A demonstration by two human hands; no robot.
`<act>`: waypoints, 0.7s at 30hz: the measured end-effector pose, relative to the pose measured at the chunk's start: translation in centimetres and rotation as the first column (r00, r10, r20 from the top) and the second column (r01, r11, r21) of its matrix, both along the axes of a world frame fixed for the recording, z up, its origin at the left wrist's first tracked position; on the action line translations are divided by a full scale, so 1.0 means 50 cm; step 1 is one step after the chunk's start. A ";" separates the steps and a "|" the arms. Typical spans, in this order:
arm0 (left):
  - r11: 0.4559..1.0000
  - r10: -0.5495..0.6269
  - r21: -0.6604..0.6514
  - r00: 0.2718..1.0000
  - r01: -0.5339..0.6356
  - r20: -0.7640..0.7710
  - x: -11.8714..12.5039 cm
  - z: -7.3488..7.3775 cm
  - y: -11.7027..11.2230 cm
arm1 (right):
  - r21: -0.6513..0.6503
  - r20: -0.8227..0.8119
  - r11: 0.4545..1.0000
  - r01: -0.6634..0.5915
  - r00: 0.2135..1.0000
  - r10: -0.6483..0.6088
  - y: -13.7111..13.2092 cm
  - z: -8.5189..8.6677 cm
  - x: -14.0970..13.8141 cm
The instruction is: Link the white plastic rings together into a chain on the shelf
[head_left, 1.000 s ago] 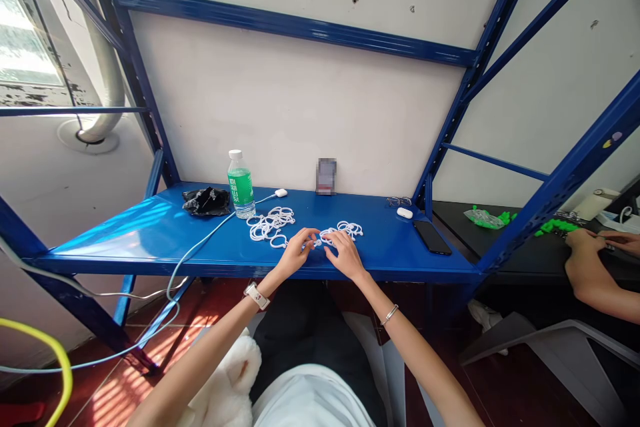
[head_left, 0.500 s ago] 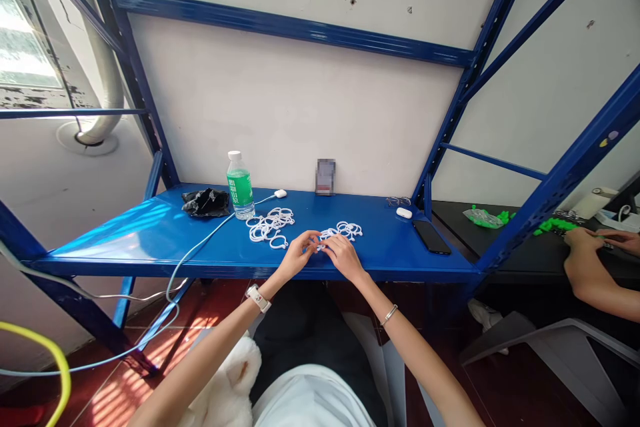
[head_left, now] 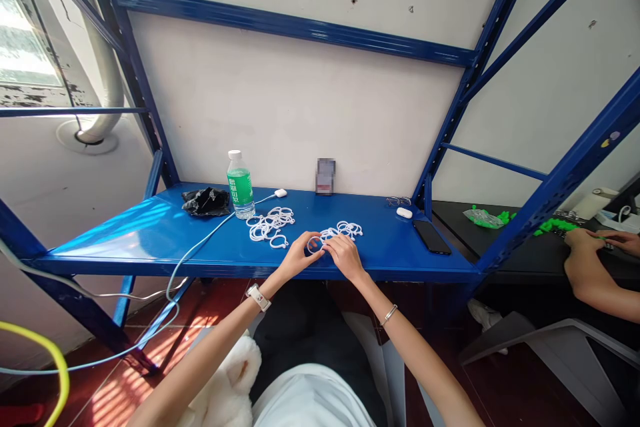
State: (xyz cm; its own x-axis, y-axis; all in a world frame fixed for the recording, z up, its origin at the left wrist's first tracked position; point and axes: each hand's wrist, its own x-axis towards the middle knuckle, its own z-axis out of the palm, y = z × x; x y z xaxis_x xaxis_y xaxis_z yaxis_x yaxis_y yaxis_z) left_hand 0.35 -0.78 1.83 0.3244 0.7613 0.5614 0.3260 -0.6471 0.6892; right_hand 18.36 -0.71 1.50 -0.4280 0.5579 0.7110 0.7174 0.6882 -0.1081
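Observation:
Between my two hands is a white plastic curtain ring (head_left: 309, 246), its round loop facing me. My left hand (head_left: 299, 255) pinches the ring's left side between thumb and fingers. On its other side, the fingertips of my right hand (head_left: 345, 256) close on the ring and partly hide it. Just behind my right hand lies a small pile of white rings (head_left: 352, 229). A larger heap of open white rings (head_left: 271, 222) lies to the left, with one single ring (head_left: 279, 241) at its near edge.
On the blue table (head_left: 165, 240) stand a green-labelled bottle (head_left: 241, 188) and, against the wall, a phone (head_left: 325, 177). A black plastic bag (head_left: 206, 202), white earbud case (head_left: 404, 213) and black phone (head_left: 431, 237) lie around. Another person's hands (head_left: 585, 240) work at the right.
The ring between my hands has turned and its loop now shows. My left fingers have spread a little around it. The piles have not moved.

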 end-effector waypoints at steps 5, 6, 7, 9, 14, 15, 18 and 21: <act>0.999 0.013 0.050 0.999 -0.011 -0.045 0.000 -0.007 0.003 | 0.010 -0.025 1.000 0.011 1.000 -0.011 0.001 -0.003 0.000; 0.999 0.016 0.051 0.999 -0.013 -0.047 0.000 -0.008 0.004 | 0.012 -0.026 1.000 0.013 1.000 -0.013 0.001 -0.003 0.000; 0.999 0.018 0.050 0.999 -0.015 -0.047 0.000 -0.009 0.004 | 0.014 -0.025 1.000 0.016 1.000 -0.016 0.001 -0.004 0.000; 0.999 0.021 0.046 0.999 -0.019 -0.045 0.000 -0.010 0.005 | 0.015 -0.021 1.000 0.022 1.000 -0.022 0.001 -0.004 0.000; 0.999 0.031 0.034 0.999 -0.030 -0.034 0.001 -0.010 0.004 | 0.045 -0.027 0.999 0.015 1.000 -0.013 0.003 -0.005 0.001; 0.999 0.030 0.031 0.999 -0.029 -0.031 0.001 -0.009 0.004 | 0.050 -0.032 0.999 0.012 0.999 -0.010 0.004 -0.006 0.001; 1.000 0.026 0.017 0.999 -0.026 -0.020 0.001 -0.008 0.003 | 0.051 -0.046 0.999 0.001 0.999 0.002 0.004 -0.005 0.002; 0.999 0.033 0.017 0.999 -0.033 -0.028 0.000 -0.005 0.002 | 0.045 -0.058 0.999 -0.020 0.998 0.022 0.004 -0.004 0.002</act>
State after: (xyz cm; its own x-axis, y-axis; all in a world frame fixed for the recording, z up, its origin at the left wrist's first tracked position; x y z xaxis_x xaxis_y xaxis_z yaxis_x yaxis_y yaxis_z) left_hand 0.37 -0.68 1.59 0.3150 0.7625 0.5651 0.3663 -0.6470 0.6688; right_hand 18.47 -0.50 1.30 -0.3965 0.5165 0.7589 0.6962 0.7080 -0.1181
